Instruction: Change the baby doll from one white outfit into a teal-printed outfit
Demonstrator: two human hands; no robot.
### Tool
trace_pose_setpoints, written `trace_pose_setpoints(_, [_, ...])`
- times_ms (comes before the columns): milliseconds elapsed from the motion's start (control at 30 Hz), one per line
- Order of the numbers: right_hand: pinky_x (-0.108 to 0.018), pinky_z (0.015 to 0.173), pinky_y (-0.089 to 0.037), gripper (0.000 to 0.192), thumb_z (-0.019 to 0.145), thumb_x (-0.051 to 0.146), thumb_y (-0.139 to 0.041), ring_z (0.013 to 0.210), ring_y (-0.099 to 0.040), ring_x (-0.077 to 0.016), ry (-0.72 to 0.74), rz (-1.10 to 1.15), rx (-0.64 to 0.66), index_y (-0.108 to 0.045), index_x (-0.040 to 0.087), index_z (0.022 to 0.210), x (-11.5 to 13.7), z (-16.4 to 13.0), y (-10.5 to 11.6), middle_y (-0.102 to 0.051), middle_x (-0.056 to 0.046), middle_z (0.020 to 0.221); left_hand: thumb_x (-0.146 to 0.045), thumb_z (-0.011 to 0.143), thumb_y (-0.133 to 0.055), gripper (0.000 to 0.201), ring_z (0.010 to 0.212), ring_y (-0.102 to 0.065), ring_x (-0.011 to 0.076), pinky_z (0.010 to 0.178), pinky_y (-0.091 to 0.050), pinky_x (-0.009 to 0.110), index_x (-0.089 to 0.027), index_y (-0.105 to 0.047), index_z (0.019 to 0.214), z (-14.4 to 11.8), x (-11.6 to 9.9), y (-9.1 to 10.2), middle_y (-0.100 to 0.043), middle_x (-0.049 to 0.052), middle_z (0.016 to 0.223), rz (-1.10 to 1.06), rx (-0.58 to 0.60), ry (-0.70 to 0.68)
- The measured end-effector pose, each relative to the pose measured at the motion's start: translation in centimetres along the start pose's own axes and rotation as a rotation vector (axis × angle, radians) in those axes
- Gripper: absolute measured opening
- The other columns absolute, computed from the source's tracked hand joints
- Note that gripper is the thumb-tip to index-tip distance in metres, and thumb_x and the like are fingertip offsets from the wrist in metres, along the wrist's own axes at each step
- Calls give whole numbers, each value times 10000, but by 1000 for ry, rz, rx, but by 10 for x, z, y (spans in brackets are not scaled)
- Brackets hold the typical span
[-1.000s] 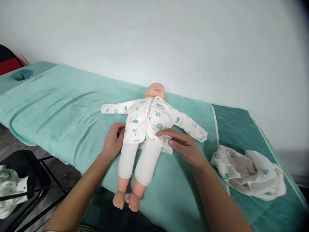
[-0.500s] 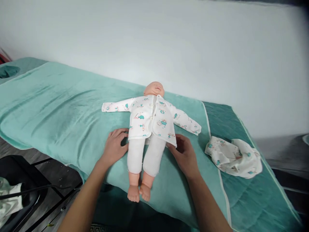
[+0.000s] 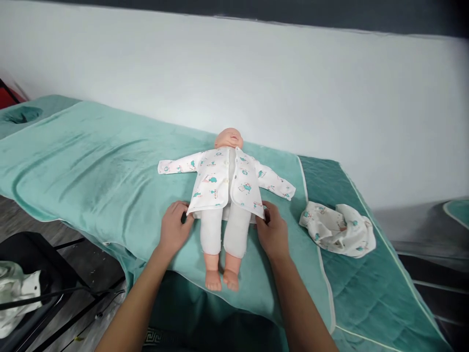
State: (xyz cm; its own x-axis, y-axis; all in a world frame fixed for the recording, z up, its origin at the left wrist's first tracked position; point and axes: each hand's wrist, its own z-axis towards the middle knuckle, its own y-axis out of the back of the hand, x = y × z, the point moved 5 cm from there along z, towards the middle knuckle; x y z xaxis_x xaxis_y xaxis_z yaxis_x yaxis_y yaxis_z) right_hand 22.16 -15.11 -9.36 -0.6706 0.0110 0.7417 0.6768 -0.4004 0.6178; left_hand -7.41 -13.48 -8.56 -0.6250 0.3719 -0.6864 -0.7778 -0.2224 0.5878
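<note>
A baby doll (image 3: 211, 232) lies on its back, head away from me, bare feet towards me. It wears a white printed baby jacket (image 3: 216, 182), unfastened down the front, with both sleeves spread sideways. My left hand (image 3: 175, 226) pinches the jacket's lower corner on the left side. On the other side, my right hand (image 3: 271, 229) has its fingers closed on the lower right corner. The hem is pulled outward between the two hands, above the doll's white cloth legs. A strip of white fabric shows beneath the hem.
Under the doll is a light green cover (image 3: 110, 161) on a long bed. A crumpled printed garment (image 3: 339, 230) lies to the right on darker quilted fabric (image 3: 366, 288). At lower left stands a black chair (image 3: 54, 274) with pale cloth on it. A white wall (image 3: 256, 83) runs behind.
My left hand has taken hold of the jacket's left corner and drawn it outward. The right hand keeps to its corner. The whole view has shifted slightly.
</note>
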Motion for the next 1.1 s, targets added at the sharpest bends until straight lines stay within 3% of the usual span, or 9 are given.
trace_pose_setpoints(67, [-356,664,-509,402,905,352,-520,701,-610,-207,63,-50,-55,-593,186,1264,1,-1,4,-657,-44,844,-221,898,-563,102,922,-606,204,823,-473,358,-209,-537,800,-2,1,2,-655,44,953,-11,-7,0])
trace_pose_setpoints(133, [-432,821,-538,433,918,283,-491,961,-639,-260,194,-64,-110,-562,199,1336,8,-3,7,-653,-115,1096,-184,876,-572,60,998,-613,208,875,-482,366,-207,-543,829,-1,0,4,-651,55,1036,-62,-29,-2])
trace_pose_setpoints(200, [-491,982,-500,506,921,173,-431,1209,-562,-280,349,-55,-112,-506,225,1418,17,-5,6,-558,-147,1330,-142,858,-568,83,1089,-608,211,941,-485,378,-210,-560,905,1,-1,4,-635,67,1135,-147,-48,-4])
trace_pose_setpoints(267, [-526,1061,-455,584,919,94,-373,1320,-490,-276,459,-74,-83,-456,263,1472,25,-6,3,-494,-134,1436,-130,870,-550,168,1144,-601,209,990,-482,391,-218,-576,1011,1,-1,5,-623,74,1199,-221,-54,-7])
trace_pose_setpoints(500, [-576,1146,-378,660,934,82,-413,1465,-351,-297,663,-174,-95,-325,291,1553,57,11,-1,-371,-114,1586,-243,968,-512,277,1301,-545,224,1112,-434,443,-251,-600,1230,1,-7,4,-588,87,1378,-178,13,-68])
trace_pose_setpoints(633, [-556,1175,-356,644,918,76,-402,1472,-359,-279,745,-135,-38,-368,263,1533,79,24,-3,-405,-101,1576,-257,977,-509,148,1297,-553,222,1094,-448,428,-230,-649,1015,-1,-10,3,-588,84,1381,-169,40,-92])
trace_pose_setpoints(733, [-537,1189,-349,617,934,87,-391,1465,-380,-253,811,-114,39,-380,257,1527,89,23,-9,-478,-85,1531,-267,981,-506,174,1232,-587,215,1042,-472,414,-208,-597,845,-2,-6,4,-621,87,1295,-209,-12,-47])
trace_pose_setpoints(900, [-525,1205,-329,600,940,87,-394,1489,-338,-237,872,-160,167,-395,235,1521,80,14,-12,-462,-75,1547,-306,989,-496,138,1111,-619,197,976,-481,381,-212,-585,939,-1,4,8,-654,80,1132,-287,-160,81])
trace_pose_setpoints(1100, [-551,1215,-306,548,993,175,-427,1501,-314,-247,871,-145,207,-395,273,1531,68,11,-10,-453,-55,1553,-408,978,-503,247,1054,-648,205,948,-498,372,-224,-641,1068,5,16,3,-685,75,1150,-387,-160,285])
